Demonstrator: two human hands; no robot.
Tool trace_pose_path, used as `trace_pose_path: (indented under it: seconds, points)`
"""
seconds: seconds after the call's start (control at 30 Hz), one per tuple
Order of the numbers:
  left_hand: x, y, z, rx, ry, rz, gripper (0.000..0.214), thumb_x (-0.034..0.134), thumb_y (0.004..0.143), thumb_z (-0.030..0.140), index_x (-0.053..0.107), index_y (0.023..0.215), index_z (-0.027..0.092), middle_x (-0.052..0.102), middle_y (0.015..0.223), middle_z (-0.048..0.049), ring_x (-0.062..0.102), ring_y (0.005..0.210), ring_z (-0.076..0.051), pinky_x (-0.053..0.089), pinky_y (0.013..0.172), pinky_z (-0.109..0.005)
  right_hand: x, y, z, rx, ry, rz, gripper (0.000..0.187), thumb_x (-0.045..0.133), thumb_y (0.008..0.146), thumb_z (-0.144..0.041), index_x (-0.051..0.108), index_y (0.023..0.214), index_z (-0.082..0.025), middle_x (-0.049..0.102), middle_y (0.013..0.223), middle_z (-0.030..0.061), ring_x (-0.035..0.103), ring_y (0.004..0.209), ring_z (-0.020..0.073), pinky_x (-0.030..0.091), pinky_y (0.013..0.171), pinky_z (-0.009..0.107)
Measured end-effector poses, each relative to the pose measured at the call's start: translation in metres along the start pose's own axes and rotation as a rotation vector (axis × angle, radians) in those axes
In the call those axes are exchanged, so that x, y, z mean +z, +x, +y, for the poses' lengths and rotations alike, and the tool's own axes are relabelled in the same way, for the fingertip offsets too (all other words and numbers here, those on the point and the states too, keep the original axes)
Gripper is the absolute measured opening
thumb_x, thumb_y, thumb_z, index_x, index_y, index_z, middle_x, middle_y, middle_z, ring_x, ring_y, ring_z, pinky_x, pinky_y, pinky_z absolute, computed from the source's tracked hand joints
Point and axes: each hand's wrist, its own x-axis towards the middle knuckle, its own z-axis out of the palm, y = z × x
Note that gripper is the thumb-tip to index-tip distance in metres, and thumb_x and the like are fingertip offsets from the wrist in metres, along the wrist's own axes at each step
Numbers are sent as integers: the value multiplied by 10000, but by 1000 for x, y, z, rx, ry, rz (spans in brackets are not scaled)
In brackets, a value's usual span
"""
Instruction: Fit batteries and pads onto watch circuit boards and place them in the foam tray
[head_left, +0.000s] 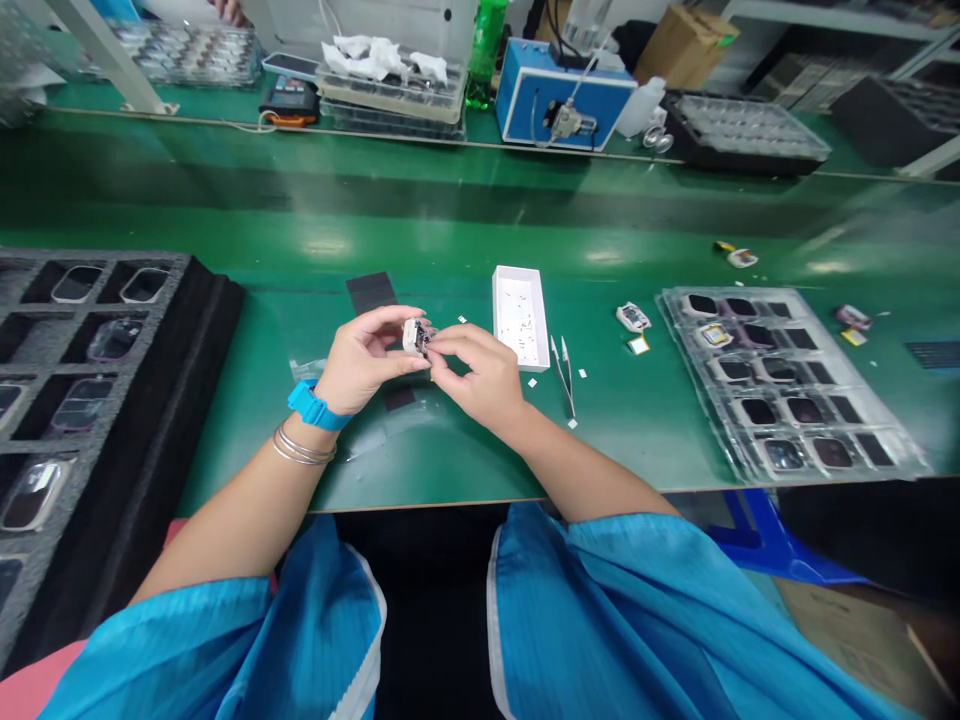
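My left hand (pixel 375 350) grips a small white smartwatch case (pixel 411 337) between thumb and fingers, its open side with dark inner parts turned to the right. The fingertips of my right hand (pixel 478 372) are pinched together at that open side; what lies between them is too small to make out. Just right of my right hand stands a shallow white box (pixel 523 318) with tiny dark pieces in it. A pair of metal tweezers (pixel 564 378) lies beyond the box, among small white squares. Behind my left hand is a dark flat pad (pixel 371 292).
On the left, a black foam tray (pixel 161 340) holds several watch cases. A clear plastic tray (pixel 874 400) with several watch faces lies right. An opened watch case (pixel 633 317) sits between. Along the back shelf are a blue machine (pixel 517 95) and a green bottle (pixel 487 50).
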Motion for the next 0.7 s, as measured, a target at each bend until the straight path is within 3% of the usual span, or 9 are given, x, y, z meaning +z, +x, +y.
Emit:
trace_pose_path:
  seconds: [0.1, 0.23, 0.53, 0.63, 0.7]
  points:
    - [0, 3, -3, 40, 13, 0, 571, 951, 439, 219, 733, 966, 190, 745, 912, -49, 712, 876, -204, 595, 803, -314, 1, 1, 2, -50, 7, 30, 132, 587, 875, -125, 686, 805, -176, 737, 851, 65, 703, 806, 157, 591, 767, 286]
    - [0, 4, -4, 88, 10, 26, 546, 942, 470, 219, 732, 974, 197, 748, 911, -46, 718, 868, -200, 599, 788, -306, -1, 1, 4, -47, 15, 10, 94, 606, 876, -149, 694, 865, -177, 745, 908, 78, 710, 858, 169, 593, 818, 308]
    - [2, 2, -8, 52, -35, 12, 571, 951, 432, 171, 744, 964, 198, 737, 912, -37, 707, 879, -200, 593, 821, -320, 1, 2, -1, -39, -68, -51, 157, 530, 885, -148, 648, 793, -193, 733, 877, 65, 684, 818, 161, 570, 780, 293]
    - [1, 2, -8, -31, -133, 14, 571, 940, 486, 189, 726, 1015, 207, 742, 936, -42, 711, 906, -207, 585, 863, -343, -17, 12, 4, -34, -87, -49, 167, 524, 863, -125, 641, 762, -187, 729, 842, 71, 676, 791, 160, 553, 765, 280]
    - [0, 2, -6, -119, -242, 3, 575, 926, 530, 213, 704, 1060, 225, 742, 970, -45, 719, 928, -226, 596, 835, -353, -40, 21, 17, 51, -183, -61, 154, 549, 842, -121, 660, 753, -181, 729, 819, 71, 681, 792, 181, 546, 759, 305]
